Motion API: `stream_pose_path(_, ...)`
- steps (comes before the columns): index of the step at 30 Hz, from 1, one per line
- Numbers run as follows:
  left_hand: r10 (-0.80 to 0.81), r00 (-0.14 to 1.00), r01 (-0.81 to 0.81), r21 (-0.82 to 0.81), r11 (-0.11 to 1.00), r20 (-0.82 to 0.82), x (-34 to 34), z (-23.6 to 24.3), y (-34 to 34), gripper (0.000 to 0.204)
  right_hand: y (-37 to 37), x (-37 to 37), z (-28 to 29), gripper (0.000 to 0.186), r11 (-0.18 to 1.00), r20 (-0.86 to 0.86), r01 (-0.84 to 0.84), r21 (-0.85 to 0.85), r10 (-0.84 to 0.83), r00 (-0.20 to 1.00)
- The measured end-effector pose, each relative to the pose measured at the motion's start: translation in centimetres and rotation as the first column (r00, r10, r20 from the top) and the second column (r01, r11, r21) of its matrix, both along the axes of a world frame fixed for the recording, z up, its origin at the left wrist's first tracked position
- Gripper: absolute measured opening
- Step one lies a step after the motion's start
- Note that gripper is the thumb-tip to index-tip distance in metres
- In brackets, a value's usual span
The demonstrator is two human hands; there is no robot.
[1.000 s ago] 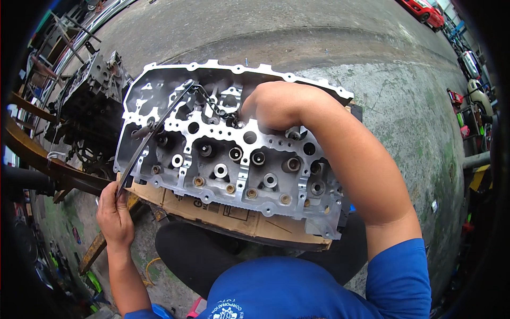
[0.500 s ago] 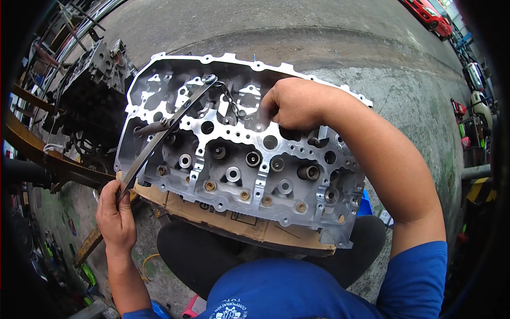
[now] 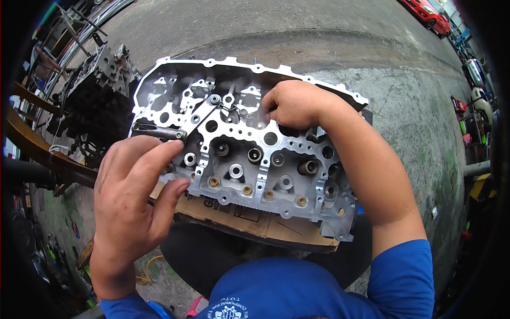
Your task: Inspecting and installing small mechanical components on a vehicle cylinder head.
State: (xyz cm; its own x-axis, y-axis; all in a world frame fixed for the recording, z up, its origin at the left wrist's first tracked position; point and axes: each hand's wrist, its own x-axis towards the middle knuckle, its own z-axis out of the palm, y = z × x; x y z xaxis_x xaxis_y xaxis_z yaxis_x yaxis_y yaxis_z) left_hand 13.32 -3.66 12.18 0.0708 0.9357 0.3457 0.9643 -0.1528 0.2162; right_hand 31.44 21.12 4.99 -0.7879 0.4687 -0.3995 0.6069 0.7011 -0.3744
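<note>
A large aluminium cylinder head (image 3: 255, 203) lies in front of me, its open valve side up. A long steel lever tool, like a valve spring compressor (image 3: 205, 109), lies across its left half. A short chain hangs near the tool's far pivot. My left hand (image 3: 135, 194) is beside the tool's near end, thumb and forefinger apart, with nothing visible between them. My right hand (image 3: 292, 103) is closed and reaches down into the head's middle far side. Its fingertips are mostly hidden, and what they hold cannot be made out. A bare valve spring (image 3: 307, 167) stands at the right.
Cardboard (image 3: 287, 234) lies under the head, above my knees. Another greasy engine part (image 3: 93, 80) sits on a stand at the left, next to a curved yellow metal bar (image 3: 24, 138). A red car (image 3: 427, 18) stands far right; tools and parts line the right side.
My left hand has let go of the lever's handle, risen and moved right over the head's left edge. The lever has swung and looks shorter. My right hand stays in nearly the same place.
</note>
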Motion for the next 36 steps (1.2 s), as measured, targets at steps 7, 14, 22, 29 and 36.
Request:
stream_pose_path(7, -0.193, 0.886, 0.109, -0.214, 0.971, -0.422, 4.0, -2.6, 12.5, 0.016, -0.8, -0.5, 0.2, 0.027, 1.0, -0.047, 0.026, 0.008, -0.026, 0.999)
stream_pose_path(14, -0.228, 0.859, 0.077, -0.323, 0.943, -0.459, 5.5, -2.9, 13.5, 0.011, 0.4, -0.9, -1.1, 0.023, 0.998, -0.014, -0.055, 0.038, 0.056, 0.998)
stream_pose_path(22, -0.124, 0.984, 0.096, -0.201, 0.975, -0.131, 3.5, -5.4, 12.0, 0.015, -0.1, -0.4, 0.2, 0.021, 0.991, -0.02, 0.003, -0.131, -0.005, 1.0)
stream_pose_path(29, -0.207, 0.95, 0.098, -0.407, 0.908, -0.234, 4.5, -2.9, 13.6, 0.015, 0.3, -0.9, -0.2, 0.03, 0.994, 0.046, -0.001, -0.106, 0.006, 0.999)
stream_pose_path(36, -0.185, 0.947, 0.08, -0.367, 0.927, -0.261, 4.0, -3.7, 13.6, 0.016, -0.5, -0.6, 0.6, 0.024, 0.999, 0.007, 0.033, 0.005, -0.033, 0.999)
